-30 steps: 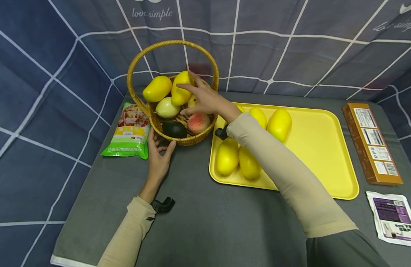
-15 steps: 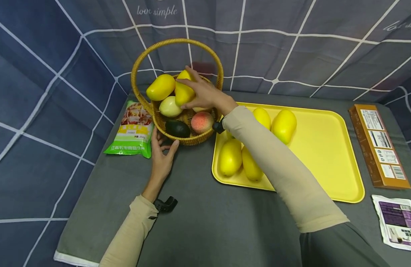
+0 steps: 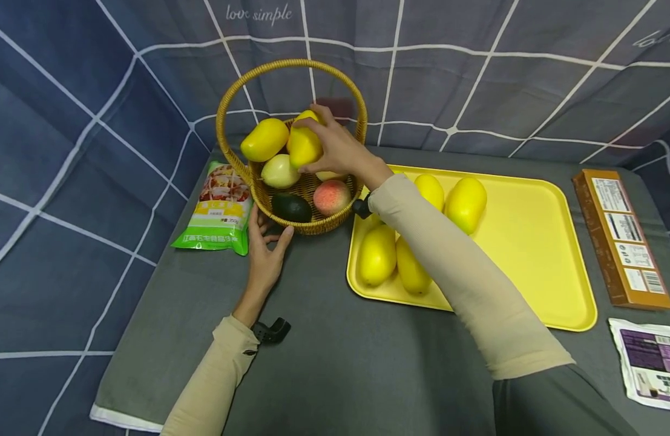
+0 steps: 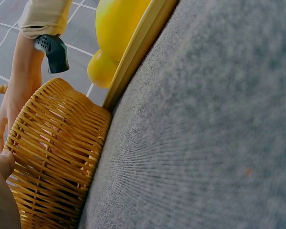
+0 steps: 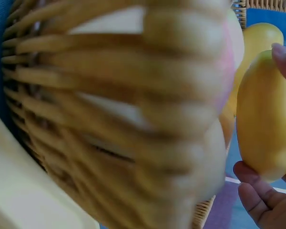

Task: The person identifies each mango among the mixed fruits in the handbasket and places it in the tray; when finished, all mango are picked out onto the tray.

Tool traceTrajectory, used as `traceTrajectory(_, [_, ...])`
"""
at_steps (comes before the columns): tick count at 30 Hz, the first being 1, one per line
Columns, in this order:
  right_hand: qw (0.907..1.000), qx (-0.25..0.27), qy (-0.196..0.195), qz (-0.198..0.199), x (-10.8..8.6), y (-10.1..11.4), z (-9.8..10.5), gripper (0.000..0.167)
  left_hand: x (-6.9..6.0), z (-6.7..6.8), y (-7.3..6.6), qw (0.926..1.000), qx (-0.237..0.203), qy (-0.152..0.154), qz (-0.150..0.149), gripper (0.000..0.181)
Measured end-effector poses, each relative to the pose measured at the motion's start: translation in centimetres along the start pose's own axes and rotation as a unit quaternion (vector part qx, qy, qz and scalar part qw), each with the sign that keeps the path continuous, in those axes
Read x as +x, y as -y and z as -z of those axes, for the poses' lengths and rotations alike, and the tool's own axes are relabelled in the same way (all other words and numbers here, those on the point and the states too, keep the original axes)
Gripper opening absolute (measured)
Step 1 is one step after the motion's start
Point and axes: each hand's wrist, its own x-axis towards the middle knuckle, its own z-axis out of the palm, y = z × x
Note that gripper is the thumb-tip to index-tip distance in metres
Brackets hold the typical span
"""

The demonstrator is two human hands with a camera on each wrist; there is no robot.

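My right hand (image 3: 340, 148) grips a yellow mango (image 3: 304, 145) above the back of the wicker basket (image 3: 324, 227); in the right wrist view thumb and fingertips lie on opposite ends of the mango (image 5: 267, 119). A second mango (image 3: 265, 140) lies beside it at the basket's back left. Inside are also a pale green fruit (image 3: 280, 171), a dark green avocado (image 3: 292, 208), a peach (image 3: 331, 198) and a pale fruit (image 3: 330, 175) partly hidden by my hand. With fingers spread, my left hand (image 3: 265, 257) rests against the basket's near left outside, its thumb (image 4: 2, 162) touching the rim.
A yellow tray (image 3: 522, 242) right of the basket bears several mangoes (image 3: 377, 255), partly behind my right sleeve. A green food bag (image 3: 220, 212) lies left of the basket. Far right are a brown box (image 3: 623, 239) and a white-purple packet (image 3: 650, 360).
My right hand was spread over the mango with fingers extended a second ago; it has since closed around that mango. My left hand has stayed at the basket. The view shifted slightly.
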Motion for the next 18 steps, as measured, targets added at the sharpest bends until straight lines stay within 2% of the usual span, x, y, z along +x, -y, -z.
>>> traceTrajectory(7, [0.9986,-0.004,-0.040,0.035,-1.3,0.2,0.3,0.087,0.0,0.0,0.1,1.0000,0.002,0.000,0.003,0.081])
traceTrajectory(18, [0.9930,0.005,-0.081,0.086,-4.3,0.3,0.6,0.077,-0.1,-0.1,0.1,1.0000,0.000,-0.002,0.004,0.081])
